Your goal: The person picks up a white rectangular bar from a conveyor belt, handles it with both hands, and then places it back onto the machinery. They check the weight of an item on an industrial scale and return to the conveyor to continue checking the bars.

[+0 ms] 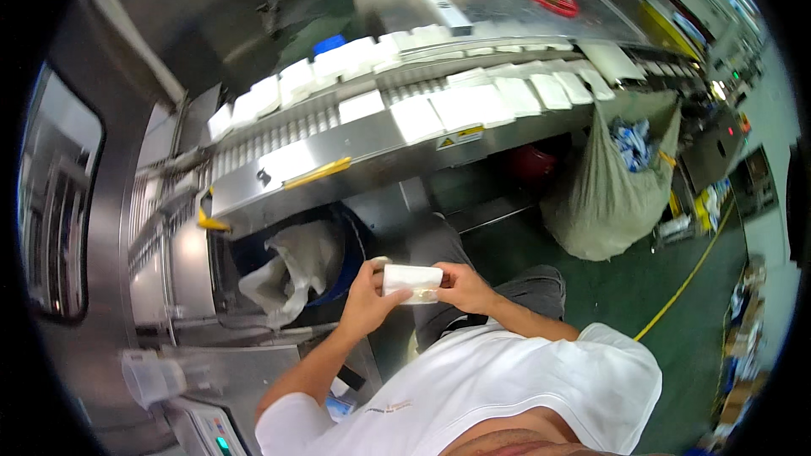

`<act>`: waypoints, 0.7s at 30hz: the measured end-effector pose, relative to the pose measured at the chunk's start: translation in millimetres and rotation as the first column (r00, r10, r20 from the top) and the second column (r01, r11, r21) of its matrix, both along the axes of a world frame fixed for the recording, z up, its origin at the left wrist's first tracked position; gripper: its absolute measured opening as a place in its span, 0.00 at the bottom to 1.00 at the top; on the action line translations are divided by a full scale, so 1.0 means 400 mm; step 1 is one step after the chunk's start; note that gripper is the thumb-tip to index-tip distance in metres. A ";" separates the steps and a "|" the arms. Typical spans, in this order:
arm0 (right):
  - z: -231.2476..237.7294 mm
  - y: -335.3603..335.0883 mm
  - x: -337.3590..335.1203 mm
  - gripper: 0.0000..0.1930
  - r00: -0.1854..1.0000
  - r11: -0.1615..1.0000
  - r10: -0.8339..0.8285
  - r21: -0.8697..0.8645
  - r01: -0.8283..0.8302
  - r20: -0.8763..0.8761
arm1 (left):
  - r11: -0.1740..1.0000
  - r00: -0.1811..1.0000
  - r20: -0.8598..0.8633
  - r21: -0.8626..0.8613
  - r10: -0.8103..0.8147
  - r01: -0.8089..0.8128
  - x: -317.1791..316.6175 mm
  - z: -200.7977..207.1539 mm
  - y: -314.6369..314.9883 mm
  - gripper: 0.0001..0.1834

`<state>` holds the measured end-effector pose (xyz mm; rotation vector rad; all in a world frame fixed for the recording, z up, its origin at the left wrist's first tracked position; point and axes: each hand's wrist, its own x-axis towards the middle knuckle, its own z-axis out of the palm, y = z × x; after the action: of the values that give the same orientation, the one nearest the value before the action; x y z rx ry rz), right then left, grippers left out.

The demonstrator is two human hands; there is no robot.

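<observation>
Between my two hands, above my lap, is a small white rectangular pack (412, 277) that looks folded and soft, with a shiny, yellowish lower edge. My left hand (367, 300) grips its left end, the thumb lying along the lower front. At the other end my right hand (467, 289) pinches the corner between thumb and fingers. Both hands are apart from the conveyor (317, 128), where similar white packs (460, 110) lie in a row along the near metal ledge. A second row of white packs (296, 82) lines the far side.
Below the ledge stands a dark blue bin (351, 245) with a pale plastic liner. A large beige sack (596, 194) hangs at the right, holding blue-and-white scraps. A device with a lit green display (221, 443) and a clear plastic jug (152, 376) are at the lower left.
</observation>
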<state>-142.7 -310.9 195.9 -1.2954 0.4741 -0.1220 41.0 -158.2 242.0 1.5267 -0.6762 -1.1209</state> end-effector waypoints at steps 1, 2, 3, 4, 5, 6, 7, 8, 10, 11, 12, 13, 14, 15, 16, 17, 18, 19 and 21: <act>-0.012 0.002 -0.001 0.14 1.000 1.000 0.009 -0.007 -0.008 0.008 | 1.000 0.999 0.043 0.013 -0.010 0.009 0.002 0.001 0.001 0.33; -0.030 -0.002 -0.004 0.15 1.000 1.000 0.014 -0.019 -0.014 0.019 | 1.000 0.996 0.090 0.021 -0.023 0.021 -0.001 0.005 -0.002 0.33; -0.031 -0.002 -0.003 0.15 0.999 0.999 0.030 -0.026 -0.029 0.024 | 0.999 0.991 0.131 0.031 -0.026 0.022 -0.004 0.005 0.003 0.32; -0.031 0.000 -0.005 0.14 0.999 0.999 0.030 -0.045 -0.030 0.014 | 1.000 0.993 0.114 0.008 -0.022 0.021 -0.005 0.004 0.003 0.31; -0.021 0.002 -0.005 0.15 0.999 0.997 0.038 -0.068 -0.036 0.022 | 0.999 0.992 0.125 0.037 -0.019 0.014 -0.010 0.024 0.001 0.31; -0.010 0.002 -0.005 0.15 0.998 0.995 0.050 -0.093 -0.048 0.028 | 1.000 0.993 0.114 0.022 -0.021 0.018 -0.010 0.019 0.004 0.30; 0.002 0.001 -0.007 0.16 0.997 0.991 0.064 -0.119 -0.059 0.032 | 1.000 0.995 0.102 0.006 -0.022 0.022 -0.009 0.013 0.007 0.29; 0.018 -0.001 -0.010 0.18 0.998 0.993 0.066 -0.094 -0.065 0.012 | 0.999 0.995 0.097 0.020 -0.030 0.028 -0.012 0.023 0.001 0.28; -0.009 0.003 -0.013 0.20 0.997 0.998 0.052 -0.034 -0.050 0.065 | 0.999 0.993 0.113 0.022 -0.028 0.026 -0.014 0.022 0.000 0.28; -0.027 0.003 -0.015 0.21 0.995 0.999 0.039 -0.011 -0.038 0.091 | 1.000 0.990 0.140 0.008 -0.025 0.024 -0.016 0.019 -0.003 0.28; -0.030 0.001 -0.010 0.22 0.993 0.998 0.063 0.011 -0.064 0.097 | 1.000 0.995 0.104 -0.003 0.005 -0.005 -0.017 0.012 0.001 0.28; -0.031 -0.003 -0.012 0.21 0.995 0.997 0.076 0.009 -0.076 0.065 | 1.000 0.998 0.064 -0.014 0.023 -0.023 -0.017 0.006 0.003 0.27; -0.037 -0.007 -0.012 0.20 0.996 0.997 0.074 0.026 -0.076 0.051 | 1.000 0.997 0.076 -0.015 0.018 -0.017 -0.016 0.000 0.003 0.27; -0.046 -0.009 -0.009 0.19 0.996 0.996 0.080 0.045 -0.081 0.041 | 1.000 0.996 0.091 -0.015 0.020 -0.018 -0.016 -0.002 0.004 0.27; -0.055 -0.010 -0.009 0.19 0.994 0.995 0.076 0.066 -0.081 0.073 | 1.000 0.995 0.094 -0.005 0.025 -0.024 -0.017 0.001 0.001 0.26; -0.051 -0.011 -0.007 0.18 0.995 0.995 0.078 0.054 -0.082 0.068 | 0.999 0.998 0.049 -0.011 0.033 -0.032 -0.020 0.005 0.002 0.27; -0.047 -0.012 -0.006 0.18 0.995 0.996 0.082 0.042 -0.085 0.063 | 0.999 0.999 0.038 -0.024 0.028 -0.027 -0.018 0.002 0.002 0.28; -0.042 -0.016 -0.007 0.18 0.995 0.996 0.087 0.031 -0.089 0.057 | 0.999 0.999 0.027 -0.038 0.025 -0.024 -0.016 -0.001 -0.001 0.28; -0.035 -0.015 -0.008 0.17 0.995 0.996 0.086 -0.002 -0.086 0.046 | 0.999 0.999 0.019 -0.032 0.025 -0.025 -0.018 -0.004 0.002 0.30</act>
<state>-145.9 -316.7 181.8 -1.3079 0.3784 -0.0799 33.9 -157.5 240.4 1.5172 -0.6832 -1.0731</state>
